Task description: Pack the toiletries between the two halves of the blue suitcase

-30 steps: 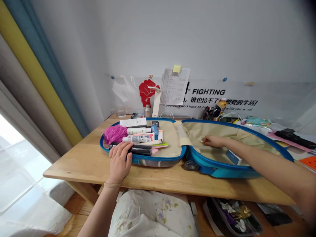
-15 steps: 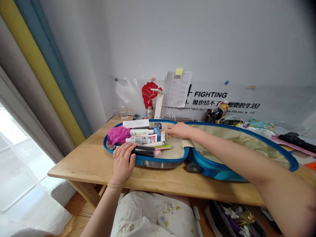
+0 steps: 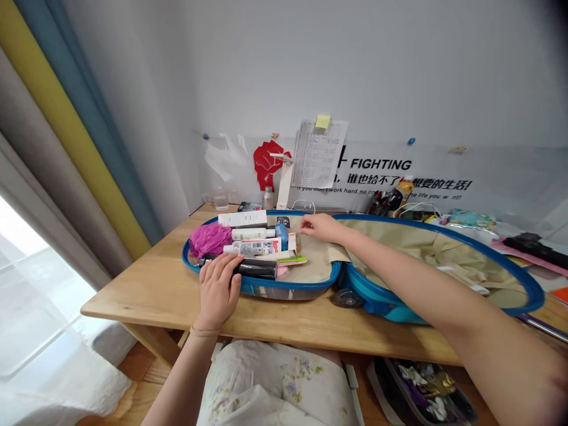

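An open suitcase (image 3: 306, 291) with a blue rim and beige lining lies on the wooden table. My left hand (image 3: 219, 289) rests with its fingers laid over the black cylindrical bottle (image 3: 257, 268) at the front of the left half. Over the bare lining to the right of the packed items hangs my right hand (image 3: 320, 227), its fingers curled together; whatever they hold, if anything, is hidden. Near its fingertips are a small blue bottle (image 3: 281, 232) and a small orange-white box (image 3: 291, 242). A toothpaste tube (image 3: 254, 247), a white bottle (image 3: 249, 234) and a white box (image 3: 242, 218) lie side by side.
A pink mesh bath puff (image 3: 210, 239) fills the suitcase's left end. White items (image 3: 465, 279) lie in the right half. Behind stand a white desk lamp (image 3: 284, 183) and a yellow-labelled bottle (image 3: 403, 190). A bin (image 3: 426, 390) of wrappers sits below the table.
The view has shifted slightly, showing white items in the suitcase's right half. My right hand stays above the left half with its fingers curled. My left hand keeps its place on the black bottle.
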The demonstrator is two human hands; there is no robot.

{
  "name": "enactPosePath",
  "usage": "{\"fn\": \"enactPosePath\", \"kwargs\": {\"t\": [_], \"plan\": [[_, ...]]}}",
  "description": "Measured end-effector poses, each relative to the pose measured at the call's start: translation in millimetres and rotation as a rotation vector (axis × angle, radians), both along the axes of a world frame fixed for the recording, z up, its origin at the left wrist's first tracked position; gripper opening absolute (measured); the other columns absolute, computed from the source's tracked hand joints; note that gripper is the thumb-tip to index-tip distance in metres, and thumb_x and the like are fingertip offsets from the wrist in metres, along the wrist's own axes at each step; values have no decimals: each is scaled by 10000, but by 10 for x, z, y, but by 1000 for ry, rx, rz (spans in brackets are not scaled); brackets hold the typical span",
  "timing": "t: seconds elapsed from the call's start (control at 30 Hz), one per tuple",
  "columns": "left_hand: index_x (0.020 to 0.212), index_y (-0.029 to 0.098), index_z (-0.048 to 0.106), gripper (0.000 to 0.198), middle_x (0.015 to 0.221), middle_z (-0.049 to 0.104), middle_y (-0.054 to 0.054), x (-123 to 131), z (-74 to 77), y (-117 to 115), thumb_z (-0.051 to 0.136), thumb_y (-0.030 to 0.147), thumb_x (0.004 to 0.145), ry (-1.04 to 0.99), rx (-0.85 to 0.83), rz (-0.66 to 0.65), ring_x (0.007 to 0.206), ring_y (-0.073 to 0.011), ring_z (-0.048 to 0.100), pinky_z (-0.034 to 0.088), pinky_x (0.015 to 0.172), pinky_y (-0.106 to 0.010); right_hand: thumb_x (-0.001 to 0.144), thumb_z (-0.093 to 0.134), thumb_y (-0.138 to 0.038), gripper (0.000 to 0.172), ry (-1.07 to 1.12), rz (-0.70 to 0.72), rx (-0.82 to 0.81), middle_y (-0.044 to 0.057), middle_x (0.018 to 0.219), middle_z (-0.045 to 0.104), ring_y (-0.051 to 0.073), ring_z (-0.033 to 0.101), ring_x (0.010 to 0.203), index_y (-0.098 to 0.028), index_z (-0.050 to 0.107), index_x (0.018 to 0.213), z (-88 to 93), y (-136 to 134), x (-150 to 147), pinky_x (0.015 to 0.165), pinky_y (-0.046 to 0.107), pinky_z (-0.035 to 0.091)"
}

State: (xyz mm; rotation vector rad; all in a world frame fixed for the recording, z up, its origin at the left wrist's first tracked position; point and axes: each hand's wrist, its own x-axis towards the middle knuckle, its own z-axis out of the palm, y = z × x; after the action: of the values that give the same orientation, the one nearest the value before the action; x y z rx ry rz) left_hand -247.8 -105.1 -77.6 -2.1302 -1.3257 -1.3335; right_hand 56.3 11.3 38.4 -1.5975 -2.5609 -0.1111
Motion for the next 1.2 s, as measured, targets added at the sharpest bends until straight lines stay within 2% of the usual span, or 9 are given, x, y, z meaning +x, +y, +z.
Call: {"fn": "enactPosePath", "kwargs": {"t": [0.1,0.33,0.47,0.6,0.7,0.77,0.9,1.07,1.2], "plan": [[1277,221,632,406,1257,670,-108,-2,-4,5,359,344,1004,-4,6,2,1216,-264,559,332,1059,-419,900,550,-433,257,25,-55,-11,51,850,727,189,638,762,-224,680,973,1,-45,8,636,253,382],[1261,205,636,397,1253,674,-113,-7,-2,4,356,327,1008,16,30,3,1205,-265,565,335,1048,-419,895,412,-215,348,139,-79,-49,3,890,741,146,618,726,-263,691,1097,25,-129,-71,651,237,388],[1270,215,635,403,1247,675,-110,-2,5,-1,355,332,1005,9,15,7,1205,-262,566,337,1050,-417,873,470,-247,292,236,-133,-55,-13,927,752,126,602,695,-256,725,1015,22,-100,-91,623,230,389],[1267,221,634,403,1246,675,-106,12,16,-2,351,337,1004,2,13,12,1202,-256,568,332,1056,-414,880,481,-291,303,304,-182,-49,-14,988,757,119,605,704,-257,743,1028,17,-60,-94,627,230,407],[1262,217,635,401,1241,678,-108,8,11,4,351,336,1006,4,26,9,1200,-256,569,335,1051,-412,889,487,-318,322,311,-180,-68,-3,952,759,119,606,682,-247,753,1057,7,-59,-119,631,234,428],[1259,212,634,395,1243,678,-107,-1,4,9,354,332,1007,8,33,5,1204,-259,567,337,1045,-412,890,489,-289,324,292,-164,-87,-7,939,760,120,619,703,-247,754,1071,-6,-67,-149,649,230,443],[1257,210,630,390,1251,677,-102,-10,-1,12,353,328,1011,14,31,6,1207,-258,566,337,1043,-416,877,489,-191,312,205,-132,-94,-2,1024,756,138,654,867,-246,758,1026,-10,-73,-195,737,225,455],[1261,210,603,365,1246,676,-94,2,28,-7,345,309,1023,55,61,22,1187,-271,580,362,1014,-439,842,632,-342,163,24,-102,-140,46,832,729,214,652,842,-229,750,837,81,-112,-153,703,290,456],[1274,190,575,336,1240,669,-108,6,54,-28,368,270,1022,107,85,25,1177,-286,583,380,997,-455,877,649,-378,205,-90,6,-232,43,949,699,184,635,887,-196,705,951,127,-237,-148,792,332,507]]}}
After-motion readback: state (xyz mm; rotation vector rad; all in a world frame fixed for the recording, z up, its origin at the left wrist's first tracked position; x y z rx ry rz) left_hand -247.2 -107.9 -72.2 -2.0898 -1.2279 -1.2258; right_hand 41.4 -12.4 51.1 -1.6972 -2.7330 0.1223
